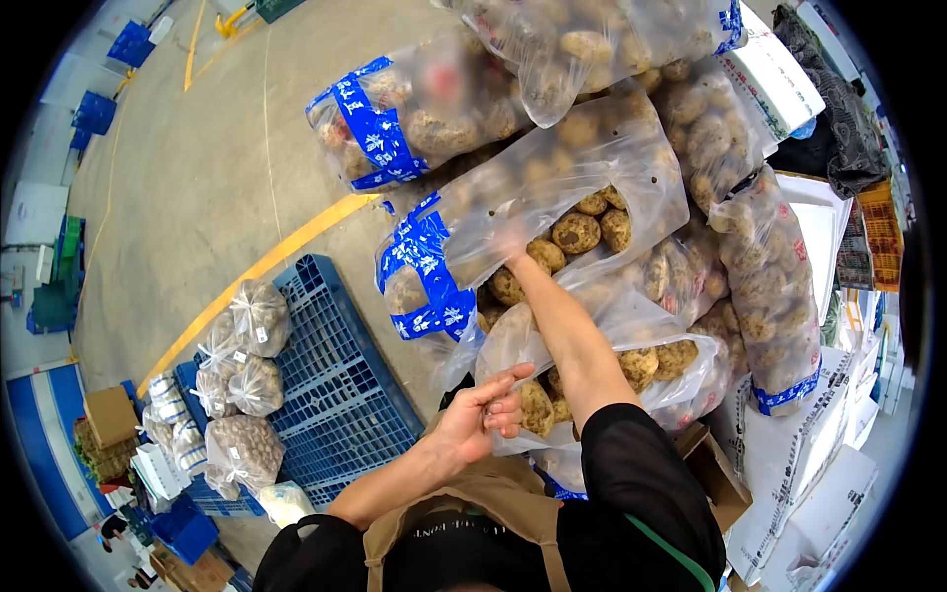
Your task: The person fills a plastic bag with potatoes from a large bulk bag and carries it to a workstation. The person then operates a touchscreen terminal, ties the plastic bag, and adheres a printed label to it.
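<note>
Head view. Right hand blurred at torn opening of upper potato bag, near blue-taped end; cannot tell whether grasping. Left hand half curled beside lower open bag; hold, if any, not visible. Upper bag off blue pallet's right edge. Looks heavy, limp, slippery, apt to rip further; best supported underneath. Loose potatoes likely firm, bruisable: lift singly through slit. Nearest ones just beside right wrist.
</note>
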A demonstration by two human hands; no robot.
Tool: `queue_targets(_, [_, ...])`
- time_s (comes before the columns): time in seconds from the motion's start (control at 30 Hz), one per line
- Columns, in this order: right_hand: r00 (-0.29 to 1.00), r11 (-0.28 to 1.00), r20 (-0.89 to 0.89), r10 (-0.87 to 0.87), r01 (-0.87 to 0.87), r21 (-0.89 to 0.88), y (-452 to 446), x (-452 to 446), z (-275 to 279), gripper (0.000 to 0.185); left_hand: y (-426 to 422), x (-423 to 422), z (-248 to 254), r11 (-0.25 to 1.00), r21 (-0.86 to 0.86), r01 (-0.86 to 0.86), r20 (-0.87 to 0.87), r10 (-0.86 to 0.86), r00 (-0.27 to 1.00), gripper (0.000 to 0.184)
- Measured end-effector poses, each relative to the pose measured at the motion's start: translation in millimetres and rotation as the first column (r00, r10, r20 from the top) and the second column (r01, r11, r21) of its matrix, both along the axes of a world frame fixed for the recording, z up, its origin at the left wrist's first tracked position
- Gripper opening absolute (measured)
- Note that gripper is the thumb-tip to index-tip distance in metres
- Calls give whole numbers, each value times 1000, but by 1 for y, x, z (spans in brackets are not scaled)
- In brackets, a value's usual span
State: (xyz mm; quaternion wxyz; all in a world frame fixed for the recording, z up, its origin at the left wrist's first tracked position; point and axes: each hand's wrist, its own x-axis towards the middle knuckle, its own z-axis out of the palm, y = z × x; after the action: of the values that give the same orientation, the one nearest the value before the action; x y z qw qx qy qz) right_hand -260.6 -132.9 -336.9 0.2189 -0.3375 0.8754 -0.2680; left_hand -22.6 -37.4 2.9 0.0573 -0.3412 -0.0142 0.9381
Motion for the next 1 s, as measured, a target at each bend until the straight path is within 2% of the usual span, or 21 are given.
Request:
queue_targets(0.1, [988, 982, -109, 109, -89, 169, -5, -6, -9, 45, 0, 2, 2, 1000, -10, 1, 12, -1, 1000, 33])
queue_targets(0.13, [995, 981, -74, 68, -53, 188, -3, -3, 14, 45, -1, 3, 2, 1000, -3, 8, 18, -8, 1000, 33])
queue_targets(0.2, [1000, 971, -17, -15, 19, 238, 9, -3, 103, 46, 0, 4, 0, 1000, 21, 20, 19, -20, 1000, 35])
queue_targets(0.23, [993, 996, 75, -86, 84, 27, 20, -4, 116, 44, 2, 3, 1, 1000, 23, 6, 16, -6, 1000, 36])
queue_targets(0.27, [975, 970, 176, -135, 166, -179, 36, -8, 126, 43, 2, 3, 1, 1000, 26, -7, 10, 6, 1000, 38])
queue_targets(0.3, [947, 892, 279, -157, 257, -372, 52, -12, 138, 43, 2, 2, 2, 1000, 26, -18, 1, 17, 1000, 40])
queue_targets(0.4, [717, 822, 667, -203, 495, -282, 106, -13, 205, 53, 3, -2, 15, 991, -129, 23, 39, -18, 999, 51])
queue_targets(0.47, [565, 791, 813, -142, 558, -250, 146, -13, 243, 63, 3, 1, 13, 985, -164, 48, 32, -43, 999, 60])
queue_targets(0.53, [546, 757, 835, -66, 573, -315, 185, -13, 250, 61, 4, 0, 15, 965, -250, 82, 61, -69, 996, 62])
queue_targets(0.67, [502, 705, 864, -47, 630, -327, 224, -14, 271, 59, 9, -2, 19, 939, -323, 122, 123, -86, 989, 67])
queue_targets(0.73, [524, 686, 850, -51, 637, -351, 239, -18, 277, 57, 12, 0, 16, 927, -346, 144, 125, -107, 986, 52])
queue_targets(0.83, [557, 748, 831, -7, 554, -365, 259, -19, 286, 53, 15, 6, 11, 929, -325, 176, 141, -136, 981, 35])
queue_targets(0.9, [535, 776, 845, -4, 535, -335, 254, -19, 290, 52, 13, 8, 9, 938, -316, 145, 125, -110, 986, 36])
queue_targets(1.0, [659, 812, 744, -110, 491, -315, 210, -32, 267, 54, 15, 10, 7, 944, -305, 124, 80, -105, 991, 38])
